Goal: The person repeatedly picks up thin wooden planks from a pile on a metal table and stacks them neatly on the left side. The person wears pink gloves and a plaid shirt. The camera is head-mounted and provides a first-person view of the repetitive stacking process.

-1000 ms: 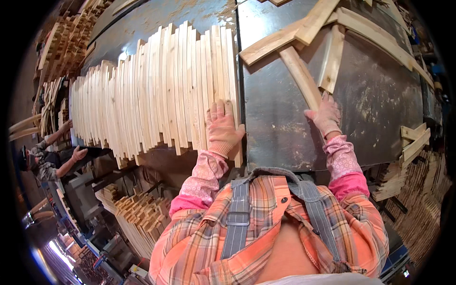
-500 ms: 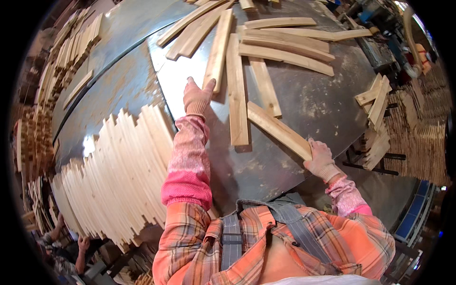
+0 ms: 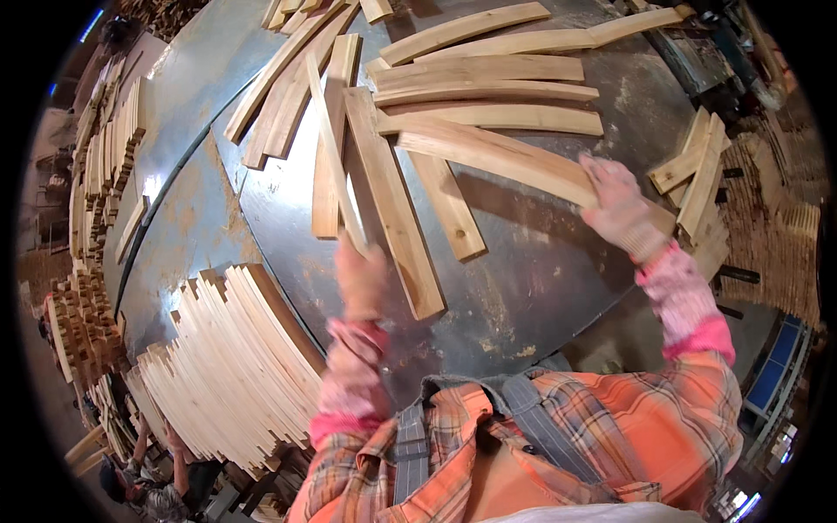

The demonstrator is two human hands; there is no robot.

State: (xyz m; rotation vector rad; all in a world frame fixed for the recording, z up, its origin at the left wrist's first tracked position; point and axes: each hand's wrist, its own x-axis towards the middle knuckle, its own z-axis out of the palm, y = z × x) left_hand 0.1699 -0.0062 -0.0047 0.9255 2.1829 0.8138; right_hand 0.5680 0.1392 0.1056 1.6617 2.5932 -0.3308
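Observation:
My left hand (image 3: 359, 277), gloved and a little blurred, is closed on the near end of a narrow wooden slat (image 3: 326, 139) turned up on its edge. That slat crosses over another board lying flat on the metal table. My right hand (image 3: 617, 205), also gloved, grips a wider pale wooden board (image 3: 497, 157) near its right end. This board is raised off the table, casts a shadow below, and its far end points left over other boards. Between my hands lie a long flat board (image 3: 397, 209) and a shorter board (image 3: 449, 209).
Several loose boards (image 3: 501, 91) fan out across the metal table (image 3: 514, 288). A tight row of pale slats (image 3: 235, 370) stands at the left, with a person's arms (image 3: 179, 458) beyond it. Stacked wood (image 3: 776, 235) and crossed boards (image 3: 697, 174) are at the right.
My right hand has raised its board and swung it away from me and to the right. My left hand has tipped a slat up on edge. The view has shifted.

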